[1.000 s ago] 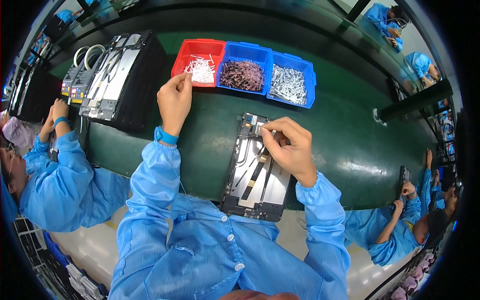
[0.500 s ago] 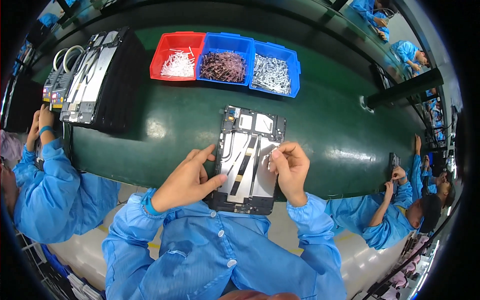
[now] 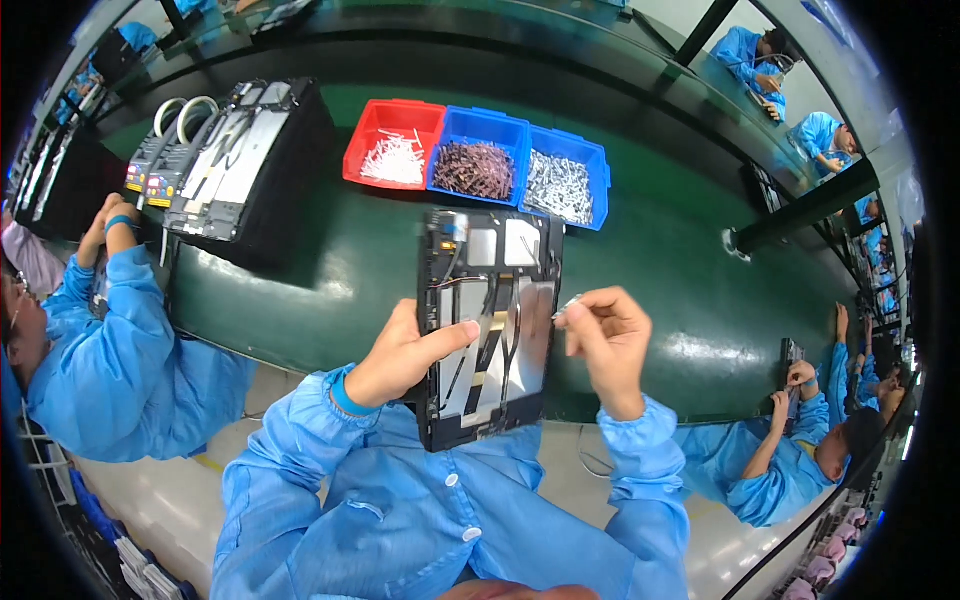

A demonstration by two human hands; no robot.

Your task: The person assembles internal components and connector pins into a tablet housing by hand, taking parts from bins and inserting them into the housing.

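Bench top: glossy green (image 3: 700,290), glare at right; near edge passes under the work.
Left hand (image 3: 398,352): grips the left side of an open tablet-like unit (image 3: 522,335), thumb on its face; other fingers mostly hidden.
Unit position: tilted at the near bench edge, near end reaching past it; bench contact cannot be told.
Right hand (image 3: 610,345): thumb and forefinger pinch a small pale piece (image 3: 566,306), just right of the unit.
Drop risk: one-sided grip plus overhang could, I judge, let the unit tip off.
Loss risk: a light fingertip pinch could let the piece fall.
Bins: beyond the unit; red bin (image 3: 397,113) left, middle blue bin (image 3: 487,125), right blue bin (image 3: 570,146), all holding small parts.
Stack: similar units (image 3: 240,150), far left.
Room: pale floor (image 3: 185,505); co-workers in blue left (image 3: 130,345) and right (image 3: 745,462), others far right (image 3: 740,55).
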